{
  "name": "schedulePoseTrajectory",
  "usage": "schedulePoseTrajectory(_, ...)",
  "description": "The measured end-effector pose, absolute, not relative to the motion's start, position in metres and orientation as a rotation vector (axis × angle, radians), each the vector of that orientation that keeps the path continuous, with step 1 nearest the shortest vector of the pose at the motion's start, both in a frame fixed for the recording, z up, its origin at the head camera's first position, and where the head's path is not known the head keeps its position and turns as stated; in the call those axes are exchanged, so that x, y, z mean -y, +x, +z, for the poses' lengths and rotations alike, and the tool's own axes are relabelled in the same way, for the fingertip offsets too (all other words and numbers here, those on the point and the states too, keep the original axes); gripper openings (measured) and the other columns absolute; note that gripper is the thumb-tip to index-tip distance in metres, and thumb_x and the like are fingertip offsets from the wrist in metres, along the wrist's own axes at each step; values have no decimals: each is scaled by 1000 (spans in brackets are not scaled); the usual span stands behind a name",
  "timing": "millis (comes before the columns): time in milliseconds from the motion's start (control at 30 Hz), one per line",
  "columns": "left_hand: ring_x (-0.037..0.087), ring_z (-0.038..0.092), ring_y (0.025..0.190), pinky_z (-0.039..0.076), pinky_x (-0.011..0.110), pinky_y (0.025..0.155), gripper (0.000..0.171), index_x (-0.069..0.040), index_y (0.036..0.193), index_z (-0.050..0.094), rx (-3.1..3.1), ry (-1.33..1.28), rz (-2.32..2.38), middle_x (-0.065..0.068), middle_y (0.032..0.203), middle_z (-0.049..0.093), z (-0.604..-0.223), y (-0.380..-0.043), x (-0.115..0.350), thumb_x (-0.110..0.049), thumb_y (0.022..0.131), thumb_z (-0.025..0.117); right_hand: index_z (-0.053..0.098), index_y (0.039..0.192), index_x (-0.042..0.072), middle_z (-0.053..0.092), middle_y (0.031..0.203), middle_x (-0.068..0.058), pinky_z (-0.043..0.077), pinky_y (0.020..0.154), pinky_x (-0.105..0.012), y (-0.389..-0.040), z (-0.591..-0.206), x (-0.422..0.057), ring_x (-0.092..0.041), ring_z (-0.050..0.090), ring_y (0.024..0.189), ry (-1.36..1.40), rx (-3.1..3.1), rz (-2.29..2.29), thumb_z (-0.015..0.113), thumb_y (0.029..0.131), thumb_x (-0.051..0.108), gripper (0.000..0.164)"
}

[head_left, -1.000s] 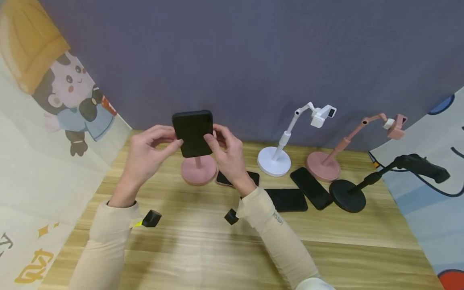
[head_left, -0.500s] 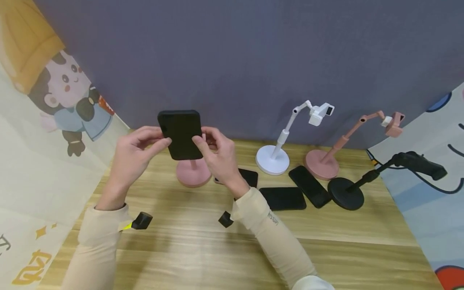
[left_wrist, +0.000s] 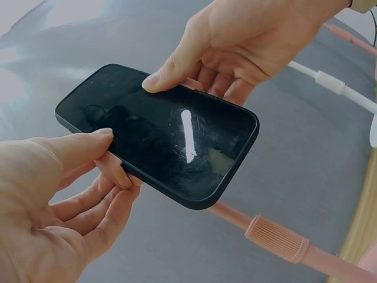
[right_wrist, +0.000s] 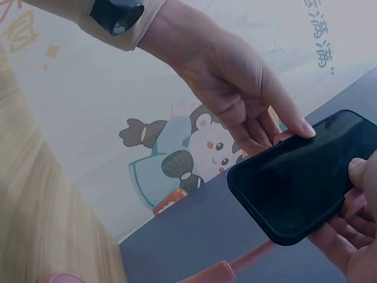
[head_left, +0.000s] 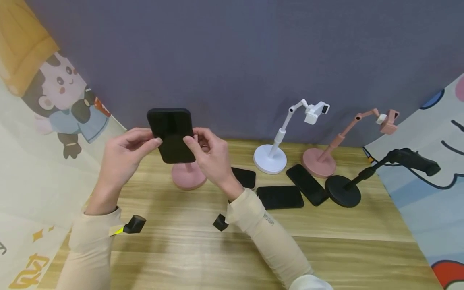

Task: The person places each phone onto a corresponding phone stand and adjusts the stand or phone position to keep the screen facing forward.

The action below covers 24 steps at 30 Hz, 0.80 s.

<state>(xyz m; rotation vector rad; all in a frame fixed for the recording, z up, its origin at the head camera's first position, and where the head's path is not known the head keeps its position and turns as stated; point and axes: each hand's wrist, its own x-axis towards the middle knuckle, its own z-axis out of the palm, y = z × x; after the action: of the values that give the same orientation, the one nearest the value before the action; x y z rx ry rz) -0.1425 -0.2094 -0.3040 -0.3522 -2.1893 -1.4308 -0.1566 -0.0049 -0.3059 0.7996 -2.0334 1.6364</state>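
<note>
A black smartphone (head_left: 172, 135) stands nearly upright in the head view, its dark screen facing me, above the round pink base (head_left: 188, 177) of a phone stand. The left hand (head_left: 121, 155) pinches its left edge, thumb on the front, fingers by a pink clamp piece (left_wrist: 112, 168) seen in the left wrist view. On the opposite edge, the right hand (head_left: 214, 157) grips phone and clamp, thumb pressed on the screen's border. A ribbed pink pole (left_wrist: 277, 239) runs below the phone. The phone hides most of the clamp's back.
Right of the hands stand a white phone stand (head_left: 270, 159), a pink one (head_left: 319, 162) and a black one (head_left: 342, 191). Three phones lie on the wooden table (head_left: 174, 249), one (head_left: 280, 197) flat before the white stand. A grey panel (head_left: 232, 60) rises behind.
Both hands and the phone have moved left, a little past the pink base. The whole head view has also shifted slightly. Both hands keep their hold on the phone.
</note>
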Motion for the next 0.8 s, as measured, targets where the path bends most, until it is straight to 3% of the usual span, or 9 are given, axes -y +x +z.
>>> schedulePoseTrajectory(333,10,64,86,51,13,76,26,1,105,70,2239,-272,-1494,-11,93,69,-304,-138,217,-12,83,70,62,111,0,65,87,-9,54,67,-19,-172,-330,13,-9,59,76,828,2034,1604,62,91,24,31)
schedulePoseTrajectory(800,11,63,86,51,13,77,23,2,106,70,2047,-364,-1733,-2,96,68,-312,-136,213,-1,84,66,59,108,-8,62,91,-18,56,73,-26,-148,-304,10,-21,60,84,823,2044,1629,61,88,6,24)
